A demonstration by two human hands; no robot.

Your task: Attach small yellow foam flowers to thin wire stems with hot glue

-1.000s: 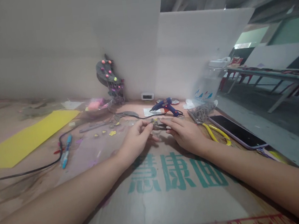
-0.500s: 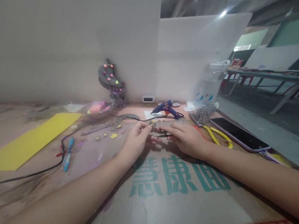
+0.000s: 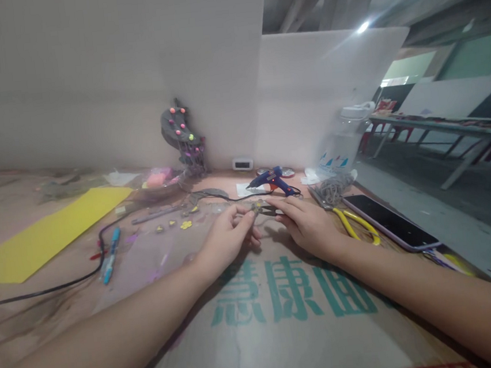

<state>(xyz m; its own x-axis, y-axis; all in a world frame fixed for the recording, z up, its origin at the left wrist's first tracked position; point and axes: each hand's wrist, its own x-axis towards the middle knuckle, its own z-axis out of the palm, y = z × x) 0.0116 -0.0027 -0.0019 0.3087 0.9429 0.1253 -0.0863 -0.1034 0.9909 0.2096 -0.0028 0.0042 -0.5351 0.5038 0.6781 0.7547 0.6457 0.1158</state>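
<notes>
My left hand (image 3: 233,231) pinches a small grey-and-yellow piece (image 3: 256,206) between thumb and fingertips; most of it is hidden. My right hand (image 3: 307,221) is closed on a small hand tool with dark, pointed jaws (image 3: 268,211). The jaws stand slightly apart and point left, with their tips close to the piece. Its handles are hidden in my palm, so I cannot tell whether it is pliers or scissors. Both hands are above a cardboard sheet (image 3: 262,356) with green printed characters. Left of my left hand lies a yellow flower cutout (image 3: 186,225) with several smaller bits.
A blue glue gun (image 3: 273,178) stands behind my hands, its black cord (image 3: 64,289) running left. Yellow-handled pliers (image 3: 356,228), a phone (image 3: 390,222) and a clear bottle (image 3: 341,140) are right. Left are yellow paper (image 3: 54,234) and a blue pen (image 3: 112,257). A moon-shaped ornament (image 3: 174,127) stands behind.
My right hand has drawn slightly away from my left, and the dark jaws now show between them. The left hand keeps its pinch. The view has shifted slightly.
</notes>
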